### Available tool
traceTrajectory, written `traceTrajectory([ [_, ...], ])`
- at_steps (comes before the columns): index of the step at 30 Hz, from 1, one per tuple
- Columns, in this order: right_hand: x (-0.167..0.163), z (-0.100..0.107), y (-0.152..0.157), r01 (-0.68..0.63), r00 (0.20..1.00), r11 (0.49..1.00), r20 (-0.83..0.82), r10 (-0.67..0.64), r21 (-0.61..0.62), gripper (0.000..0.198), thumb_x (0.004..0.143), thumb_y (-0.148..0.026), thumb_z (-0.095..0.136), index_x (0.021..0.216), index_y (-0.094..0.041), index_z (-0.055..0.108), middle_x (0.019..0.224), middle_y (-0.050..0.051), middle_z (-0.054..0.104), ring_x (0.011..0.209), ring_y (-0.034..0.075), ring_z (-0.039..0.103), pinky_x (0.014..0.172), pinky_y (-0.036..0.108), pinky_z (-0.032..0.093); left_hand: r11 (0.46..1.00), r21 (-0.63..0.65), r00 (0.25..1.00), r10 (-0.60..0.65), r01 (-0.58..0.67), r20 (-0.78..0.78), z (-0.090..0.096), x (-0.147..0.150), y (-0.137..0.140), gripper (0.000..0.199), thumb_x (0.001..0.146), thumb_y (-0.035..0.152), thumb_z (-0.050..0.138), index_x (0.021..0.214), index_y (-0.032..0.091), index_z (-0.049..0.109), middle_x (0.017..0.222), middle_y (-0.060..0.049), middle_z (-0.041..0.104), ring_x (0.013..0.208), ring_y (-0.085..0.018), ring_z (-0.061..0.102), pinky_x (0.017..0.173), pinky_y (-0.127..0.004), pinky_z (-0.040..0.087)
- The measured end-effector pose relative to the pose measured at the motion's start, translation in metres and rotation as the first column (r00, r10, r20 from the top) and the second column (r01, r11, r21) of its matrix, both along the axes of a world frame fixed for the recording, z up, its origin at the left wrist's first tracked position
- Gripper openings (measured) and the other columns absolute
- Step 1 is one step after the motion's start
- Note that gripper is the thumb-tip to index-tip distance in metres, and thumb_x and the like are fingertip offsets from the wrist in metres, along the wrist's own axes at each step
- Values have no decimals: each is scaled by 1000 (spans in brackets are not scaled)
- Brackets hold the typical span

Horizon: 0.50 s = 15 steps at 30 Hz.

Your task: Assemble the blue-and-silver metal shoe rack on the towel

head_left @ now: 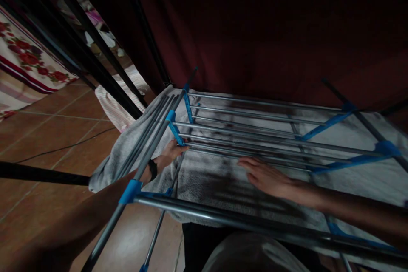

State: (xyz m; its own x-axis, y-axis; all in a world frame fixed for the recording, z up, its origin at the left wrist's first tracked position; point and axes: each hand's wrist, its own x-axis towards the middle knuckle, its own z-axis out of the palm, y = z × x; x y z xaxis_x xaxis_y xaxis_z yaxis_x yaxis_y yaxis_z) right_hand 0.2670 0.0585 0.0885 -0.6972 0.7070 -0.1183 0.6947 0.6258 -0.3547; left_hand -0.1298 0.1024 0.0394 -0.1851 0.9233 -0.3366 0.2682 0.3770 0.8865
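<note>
Hands (174,151) (267,177), two; metal rack (131,191), one

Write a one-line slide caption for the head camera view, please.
Left hand at a blue bracket, right hand near the bars of a rack, grey cloth beneath.

I have my left fingers (182,148) around the lower end of a connector (176,129), with rods (255,135) running off to their right. My right fingers (249,163) lie at the near side of those rods; I can't tell whether they touch. Beneath both sets spreads a blanket (204,178). Left of my left fingers, tubes (144,138) lie on it; farther left I see floor (79,123) bearing a cable (70,146). A bar (204,212) crosses nearer me than the fingers, and a hanging cloth (255,51) is beyond them.
</note>
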Motion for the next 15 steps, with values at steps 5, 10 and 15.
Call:
traceTrajectory([
  [5, -101, -12, 33, -38, 999, 996, 32, 35, 82, 65, 91, -8, 39, 156, -13, 40, 161, 15, 42, 144, 28, 45, 118, 45, 40, 1000, 18, 1000, 2, -2, -26, 1, 6, 0, 20, 58, 28, 69, 75, 26, 59, 60, 1, 56, 70, -22, 53, 68, -38, 44],
  [10, -156, -24, 70, -4, 1000, 997, 14, 5, -71, 41, 100, -16, 37, 135, -18, 58, 127, 13, 70, 111, 25, 67, 95, 34, 50, 998, 59, 1000, 7, -7, -7, 4, 9, -4, 16, 60, 28, 67, 74, 26, 58, 58, 1, 56, 67, -21, 53, 64, -37, 43],
  [15, -170, -33, 80, -12, 1000, 996, 0, 12, -94, 32, 105, -33, 39, 124, -21, 61, 116, 10, 73, 105, 25, 68, 86, 32, 49, 997, 67, 999, 43, -42, -20, 0, 10, -3, 14, 60, 25, 68, 71, 26, 60, 55, 1, 54, 69, -23, 57, 65, -38, 45],
])
